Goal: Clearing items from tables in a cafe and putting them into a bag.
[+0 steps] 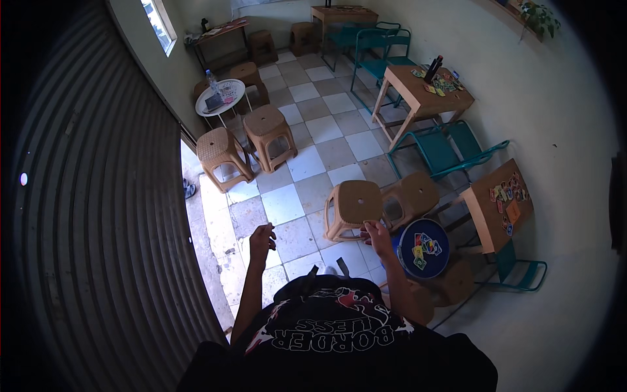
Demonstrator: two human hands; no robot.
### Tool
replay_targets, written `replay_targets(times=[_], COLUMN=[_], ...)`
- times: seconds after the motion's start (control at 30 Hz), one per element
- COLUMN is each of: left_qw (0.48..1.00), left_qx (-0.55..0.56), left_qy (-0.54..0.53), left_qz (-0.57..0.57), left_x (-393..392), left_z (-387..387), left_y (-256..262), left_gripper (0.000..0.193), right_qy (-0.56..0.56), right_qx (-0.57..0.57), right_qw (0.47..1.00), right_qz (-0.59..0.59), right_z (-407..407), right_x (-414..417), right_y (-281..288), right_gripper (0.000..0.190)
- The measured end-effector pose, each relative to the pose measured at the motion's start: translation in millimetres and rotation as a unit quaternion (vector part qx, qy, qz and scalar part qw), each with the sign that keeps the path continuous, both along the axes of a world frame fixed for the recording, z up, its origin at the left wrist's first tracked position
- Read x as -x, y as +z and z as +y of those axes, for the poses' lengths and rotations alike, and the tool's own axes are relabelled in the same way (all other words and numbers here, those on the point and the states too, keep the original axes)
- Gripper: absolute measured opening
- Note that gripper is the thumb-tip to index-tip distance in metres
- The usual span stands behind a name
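Observation:
My left hand (262, 242) is raised over the tiled floor near the doorway, its fingers loosely curled and nothing seen in it. At the near edge of a brown plastic stool (360, 202) is my right hand (376, 236), fingers bent; whether it touches the stool cannot be told. A second brown stool (416, 195) stands close behind the first. Just right of my right forearm is a round blue drum top (406, 250) with colourful playing cards (425, 249) spread on it. More stools, partly hidden by my arm, stand below the drum.
A corrugated metal shutter (103, 196) runs along the left. Two stools (267, 122) (218, 147) stand beside a round white table (200, 105) holding a bottle. On the right are wooden tables (482, 196) (401, 85) with cards and green metal chairs (436, 152). Sandals (189, 189) lie outside the doorway.

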State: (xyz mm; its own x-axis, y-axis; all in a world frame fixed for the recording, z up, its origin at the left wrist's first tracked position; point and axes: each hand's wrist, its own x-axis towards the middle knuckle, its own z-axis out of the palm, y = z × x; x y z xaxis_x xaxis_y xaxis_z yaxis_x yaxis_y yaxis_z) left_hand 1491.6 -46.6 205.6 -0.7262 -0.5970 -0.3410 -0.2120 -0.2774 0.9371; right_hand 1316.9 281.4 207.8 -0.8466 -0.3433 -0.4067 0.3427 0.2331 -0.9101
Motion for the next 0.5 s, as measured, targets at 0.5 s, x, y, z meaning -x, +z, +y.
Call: replay_targets(times=[0.5], left_qw=[0.996], left_qx=[-0.036], left_qy=[0.042], left_qz=[-0.067], left_x=[34.6], left_z=[8.3], left_y=[-8.1], left_gripper=[0.029], right_qy=[0.052], right_qx=[0.011], right_qw=[0.998], right_qz=[-0.023], right_z=[-36.5], right_x=[66.7], right_y=[-24.8], right_gripper=[0.027])
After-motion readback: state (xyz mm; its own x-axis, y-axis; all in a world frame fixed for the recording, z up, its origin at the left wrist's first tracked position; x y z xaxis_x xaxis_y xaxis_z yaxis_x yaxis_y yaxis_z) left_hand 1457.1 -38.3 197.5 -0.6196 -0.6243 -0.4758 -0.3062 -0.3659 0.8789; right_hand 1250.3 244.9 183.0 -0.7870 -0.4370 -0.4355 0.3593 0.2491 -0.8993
